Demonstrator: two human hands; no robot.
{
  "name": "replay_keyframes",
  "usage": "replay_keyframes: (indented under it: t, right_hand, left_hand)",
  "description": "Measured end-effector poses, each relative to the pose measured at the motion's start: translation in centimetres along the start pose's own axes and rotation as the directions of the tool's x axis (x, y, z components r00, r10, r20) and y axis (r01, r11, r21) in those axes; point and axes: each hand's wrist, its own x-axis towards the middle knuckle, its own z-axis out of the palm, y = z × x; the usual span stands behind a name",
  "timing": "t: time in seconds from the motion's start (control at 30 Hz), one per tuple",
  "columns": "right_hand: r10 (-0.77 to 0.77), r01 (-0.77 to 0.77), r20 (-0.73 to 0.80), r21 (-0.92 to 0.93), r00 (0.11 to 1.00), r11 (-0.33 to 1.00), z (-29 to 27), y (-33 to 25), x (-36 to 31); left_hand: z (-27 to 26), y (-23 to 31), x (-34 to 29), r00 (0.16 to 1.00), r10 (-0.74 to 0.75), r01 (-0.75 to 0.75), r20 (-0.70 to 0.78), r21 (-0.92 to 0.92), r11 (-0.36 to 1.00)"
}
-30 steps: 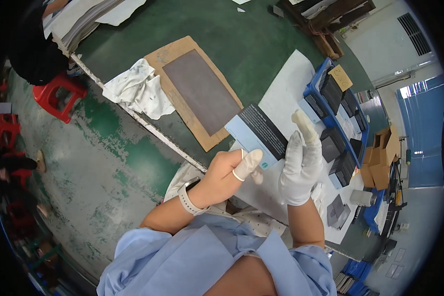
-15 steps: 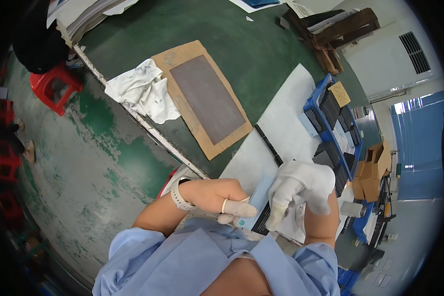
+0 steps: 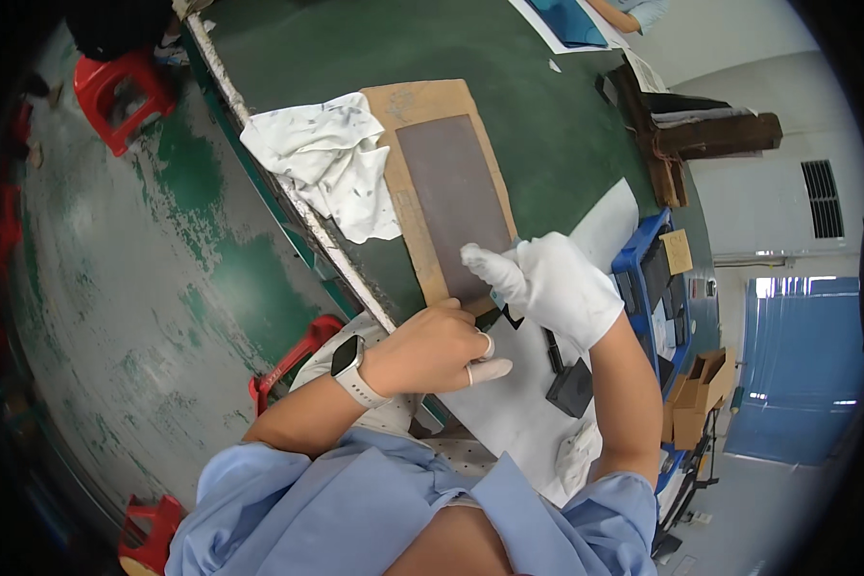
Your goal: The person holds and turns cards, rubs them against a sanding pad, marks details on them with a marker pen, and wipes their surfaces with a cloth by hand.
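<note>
Left of the cardboard sheet (image 3: pixel 409 206) lies a crumpled cloth (image 3: pixel 326 158). Below the sheet, the left hand (image 3: pixel 439 351) has capped thumb and forefinger slightly parted. By the sheet's lower-right corner, a mostly hidden blue-and-black card (image 3: pixel 512 318) shows beneath the gloved right hand (image 3: pixel 555 288), whose grip I cannot tell.

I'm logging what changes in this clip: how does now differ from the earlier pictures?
The left hand appears to have let go of the blue-and-black box, now mostly hidden by the right hand, which moved forward over the near end of the cardboard. Unchanged: white cloth beside it, grey-brown sheet on it.
</note>
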Motion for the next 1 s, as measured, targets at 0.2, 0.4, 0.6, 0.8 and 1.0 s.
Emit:
replay_keyframes:
  t: [0.2,0.4,0.6,0.8,1.0]
  right_hand:
    - [-0.449,0.337,-0.314,-0.352,0.836,0.873,0.3,2.2,4.5]
    - [-0.507,0.399,-0.26,-0.372,0.822,0.838,1.6,3.0,2.9]
    - [-0.454,0.495,0.197,-0.372,0.869,0.785,1.3,3.7,-2.5]
    - [-0.388,0.412,0.142,-0.256,0.911,0.874,-1.5,2.6,3.5]
    - [-0.564,0.433,-0.378,-0.379,0.734,0.818,-0.6,3.1,6.1]
  left_hand:
    - [0.2,-0.2,-0.1,0.995,0.032,-0.039,-0.096,-0.069,0.997]
    - [0.1,-0.6,-0.2,0.997,0.013,-0.021,-0.081,-0.107,0.994]
    - [0.4,-0.6,-0.2,0.995,0.015,-0.03,-0.102,-0.147,0.989]
    - [0.2,-0.6,-0.1,0.998,0.015,-0.021,-0.053,-0.111,0.994]
    - [-0.2,-0.6,-0.1,0.998,0.034,-0.04,-0.048,-0.122,0.992]
